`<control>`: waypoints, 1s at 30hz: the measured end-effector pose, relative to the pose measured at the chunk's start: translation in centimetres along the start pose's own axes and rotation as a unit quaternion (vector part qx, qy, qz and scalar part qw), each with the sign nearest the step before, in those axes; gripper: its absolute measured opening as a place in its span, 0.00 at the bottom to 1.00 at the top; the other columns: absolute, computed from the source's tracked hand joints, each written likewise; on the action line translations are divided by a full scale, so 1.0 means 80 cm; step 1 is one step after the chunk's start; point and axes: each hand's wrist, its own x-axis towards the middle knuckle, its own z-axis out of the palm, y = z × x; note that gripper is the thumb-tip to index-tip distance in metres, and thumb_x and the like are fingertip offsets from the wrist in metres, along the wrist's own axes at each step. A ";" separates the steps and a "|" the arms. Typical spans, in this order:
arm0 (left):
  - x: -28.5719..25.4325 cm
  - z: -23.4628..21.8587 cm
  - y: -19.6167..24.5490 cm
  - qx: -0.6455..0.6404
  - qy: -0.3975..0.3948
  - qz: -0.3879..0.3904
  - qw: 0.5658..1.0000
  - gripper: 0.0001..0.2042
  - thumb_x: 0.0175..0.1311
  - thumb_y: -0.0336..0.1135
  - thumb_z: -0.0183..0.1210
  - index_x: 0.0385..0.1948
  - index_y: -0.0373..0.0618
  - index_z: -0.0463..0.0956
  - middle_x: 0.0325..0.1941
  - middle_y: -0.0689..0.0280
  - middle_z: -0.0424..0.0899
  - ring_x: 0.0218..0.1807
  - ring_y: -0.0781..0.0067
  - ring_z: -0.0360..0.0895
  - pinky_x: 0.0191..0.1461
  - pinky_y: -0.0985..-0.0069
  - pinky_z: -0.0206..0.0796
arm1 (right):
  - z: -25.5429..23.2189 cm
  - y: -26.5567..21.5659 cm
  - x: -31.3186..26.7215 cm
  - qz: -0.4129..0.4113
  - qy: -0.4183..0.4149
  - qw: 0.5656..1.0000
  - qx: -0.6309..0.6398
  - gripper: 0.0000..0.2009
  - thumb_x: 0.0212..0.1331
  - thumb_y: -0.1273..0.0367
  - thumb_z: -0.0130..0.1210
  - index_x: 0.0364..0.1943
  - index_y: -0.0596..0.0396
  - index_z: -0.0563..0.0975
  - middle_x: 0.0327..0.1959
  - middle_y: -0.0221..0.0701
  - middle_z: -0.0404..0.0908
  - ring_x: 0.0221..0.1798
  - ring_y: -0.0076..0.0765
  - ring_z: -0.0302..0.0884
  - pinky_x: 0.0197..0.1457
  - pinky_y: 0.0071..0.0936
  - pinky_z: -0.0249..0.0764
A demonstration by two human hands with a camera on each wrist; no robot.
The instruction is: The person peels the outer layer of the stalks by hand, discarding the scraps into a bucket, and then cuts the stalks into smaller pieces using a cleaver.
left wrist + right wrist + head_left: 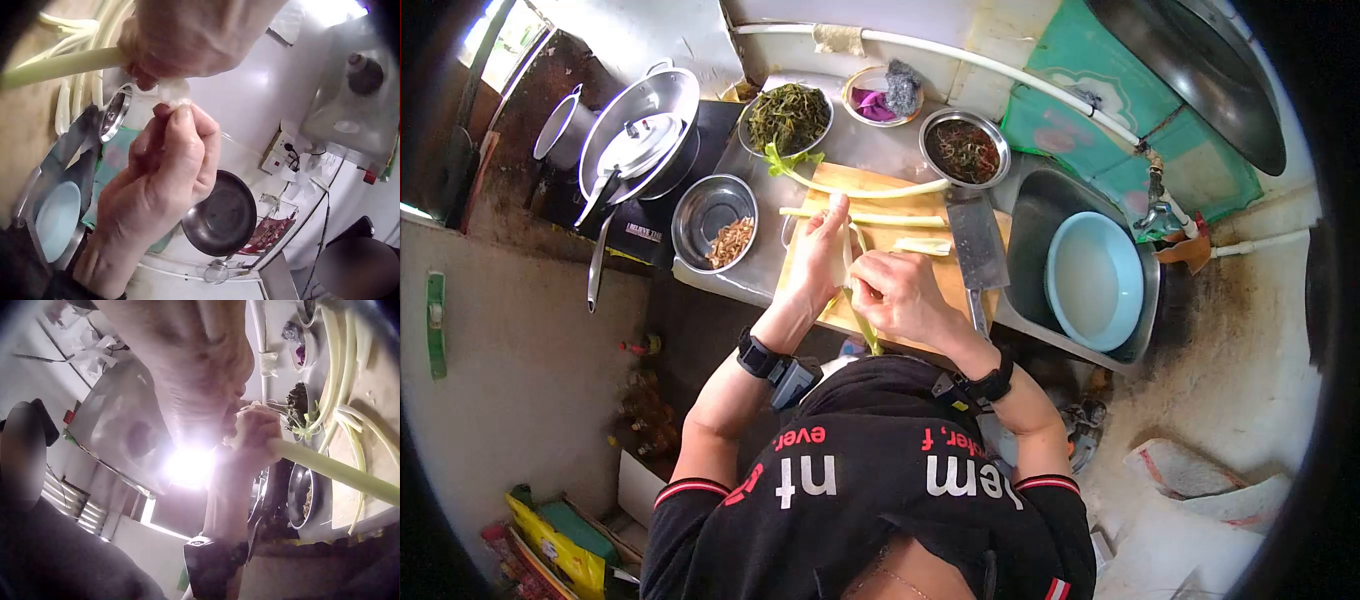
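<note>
My left hand (812, 262) grips a pale green celery stalk (62, 67) over the front of the wooden cutting board (855, 180). Close beside it, my right hand (905, 290) pinches a whitish bit (177, 94) at the end of that stalk, thumb against finger. A thin strand shows next to the fingertips in the left wrist view. Across the board lie a leafy celery stalk (880, 190), a straight stalk (865, 218) and a short cut piece (922, 245). A cleaver (980, 245) rests on the board's right side, handle toward me.
Behind the board stand a bowl of dark greens (788, 118), a small bowl with a scrubber (903, 88) and a steel bowl (966, 147). Left are a steel bowl with brown pieces (716, 225) and a pan (640, 130). The sink (1030, 200) at right holds a blue basin (1055, 275).
</note>
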 end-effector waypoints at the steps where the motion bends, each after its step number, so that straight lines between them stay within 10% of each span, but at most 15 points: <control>1: -0.001 0.001 -0.001 -0.001 0.000 0.000 1.000 0.12 0.60 0.45 0.58 0.24 0.51 0.68 0.18 0.75 0.68 0.18 0.83 0.64 0.20 0.82 0.56 | -0.001 0.000 0.000 0.013 -0.018 0.999 0.025 0.03 0.43 0.75 0.53 0.22 0.55 0.70 0.18 0.35 0.72 0.21 0.41 0.73 0.24 0.34 0.69; 9: 0.001 -0.012 -0.006 0.037 -0.042 -0.034 0.998 0.12 0.61 0.44 0.57 0.38 0.47 0.72 0.28 0.74 0.74 0.27 0.83 0.70 0.28 0.84 0.63 | -0.001 0.009 0.003 -0.005 -0.086 0.994 0.070 0.02 0.45 0.75 0.52 0.23 0.56 0.71 0.20 0.36 0.74 0.23 0.43 0.74 0.26 0.34 0.69; 30: -0.014 -0.021 0.010 0.128 -0.137 -0.116 0.975 0.14 0.65 0.46 0.51 0.37 0.44 0.71 0.24 0.72 0.71 0.22 0.83 0.69 0.21 0.83 0.61 | -0.010 0.035 0.001 0.031 0.035 0.997 -0.056 0.04 0.44 0.77 0.55 0.21 0.57 0.71 0.17 0.35 0.72 0.19 0.41 0.73 0.23 0.30 0.67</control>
